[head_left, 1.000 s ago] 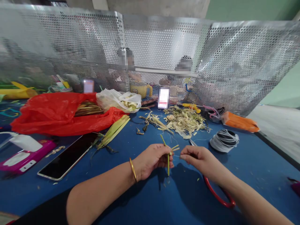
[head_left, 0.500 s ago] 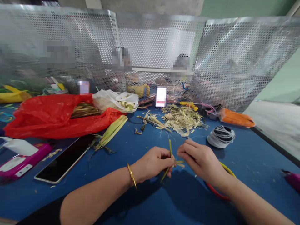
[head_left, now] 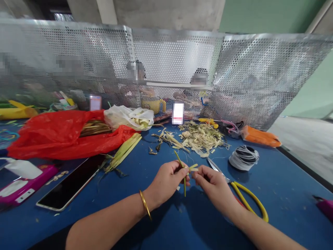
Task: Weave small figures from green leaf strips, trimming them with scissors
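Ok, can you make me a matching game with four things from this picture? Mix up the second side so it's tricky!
Column one:
1. Green strip
2. Thread spool
3. Scissors
4. Bangle

Column two:
A. Gold, around the left wrist
B. Yellow-handled, lying on the table
C. Pinched in the left hand
D. White wound over black

Right pairs: 1-C, 2-D, 3-B, 4-A.

Pinched between thumb and fingers of left hand point(head_left: 171, 177): thin green stem point(head_left: 185, 189), slightly bent around grip, one end slanting up-left past thumb, other jutting straight below fingers. Alongside, at same grip: short pale yellow-green strips point(head_left: 193, 167), splayed, pointing toward right hand point(head_left: 212, 178); hard to tell whether touching fingertips there.
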`<state>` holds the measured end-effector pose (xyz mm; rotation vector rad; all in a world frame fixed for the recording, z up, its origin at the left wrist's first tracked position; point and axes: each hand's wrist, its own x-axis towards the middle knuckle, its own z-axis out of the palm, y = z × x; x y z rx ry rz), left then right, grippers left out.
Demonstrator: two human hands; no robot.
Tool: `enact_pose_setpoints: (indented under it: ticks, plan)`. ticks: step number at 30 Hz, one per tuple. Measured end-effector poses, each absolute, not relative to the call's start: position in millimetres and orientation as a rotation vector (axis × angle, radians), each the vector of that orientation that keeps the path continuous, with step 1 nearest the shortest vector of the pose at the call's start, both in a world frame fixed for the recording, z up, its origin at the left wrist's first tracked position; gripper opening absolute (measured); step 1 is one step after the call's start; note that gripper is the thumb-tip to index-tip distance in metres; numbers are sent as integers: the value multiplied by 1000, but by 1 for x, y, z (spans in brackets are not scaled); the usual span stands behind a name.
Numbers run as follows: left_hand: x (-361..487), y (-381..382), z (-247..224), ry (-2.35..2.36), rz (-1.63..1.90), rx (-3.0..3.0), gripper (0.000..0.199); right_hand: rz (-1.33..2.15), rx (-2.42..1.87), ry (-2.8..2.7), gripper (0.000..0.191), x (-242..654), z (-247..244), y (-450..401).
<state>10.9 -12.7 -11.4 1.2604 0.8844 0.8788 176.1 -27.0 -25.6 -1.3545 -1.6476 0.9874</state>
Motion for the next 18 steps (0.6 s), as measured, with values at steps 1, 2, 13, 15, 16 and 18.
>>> enact_pose_setpoints:
  ticks: [1, 2, 13, 15, 16, 18]
  plan:
    - [11, -12, -13, 913, 915, 1304, 20, 913, -1340, -1696, 30, 175, -25, -30]
    - [10, -11, -13, 941, 941, 1346, 20, 834, -1315, -1757, 28, 174, -24, -34]
    - [14, -16, -19, 1122, 929, 1682, 25, 252, -987, -2324, 22, 172, -15, -50]
    - [13, -17, -21, 1120, 883, 1728, 24, 350, -973, -2288, 22, 174, -11, -49]
    - [12, -17, -21, 1095, 851, 1745, 23, 397, -972, -2267, 22, 176, -9, -49]
    - [9, -17, -20, 1011, 764, 1769, 23, 489, -995, -2208, 22, 180, -4, -46]
